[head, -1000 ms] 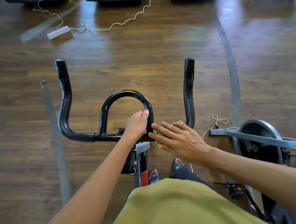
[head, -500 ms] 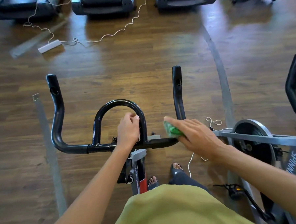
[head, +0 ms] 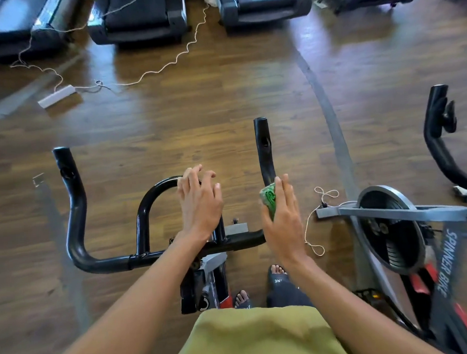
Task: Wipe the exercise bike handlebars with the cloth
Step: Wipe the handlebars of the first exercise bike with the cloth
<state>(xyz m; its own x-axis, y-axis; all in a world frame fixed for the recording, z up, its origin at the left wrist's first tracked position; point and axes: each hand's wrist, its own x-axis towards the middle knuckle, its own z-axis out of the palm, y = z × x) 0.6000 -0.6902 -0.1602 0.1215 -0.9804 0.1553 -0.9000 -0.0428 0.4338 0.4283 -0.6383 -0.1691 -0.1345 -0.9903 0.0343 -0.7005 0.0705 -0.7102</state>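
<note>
The black handlebars have two forward horns and a centre loop. My left hand lies over the right side of that loop with its fingers spread and lifted, gripping nothing. My right hand holds a bunched green cloth against the bend at the base of the right horn, fingers pointing forward along the bar. The thumb is hidden under the cloth.
A second spin bike with a grey flywheel stands close on the right, its handlebar further out. Treadmills line the far side. A white power strip and cords lie on the wooden floor.
My left hand has let go of the centre loop and opened. My right hand has slid the cloth from the crossbar out to the bend of the right horn.
</note>
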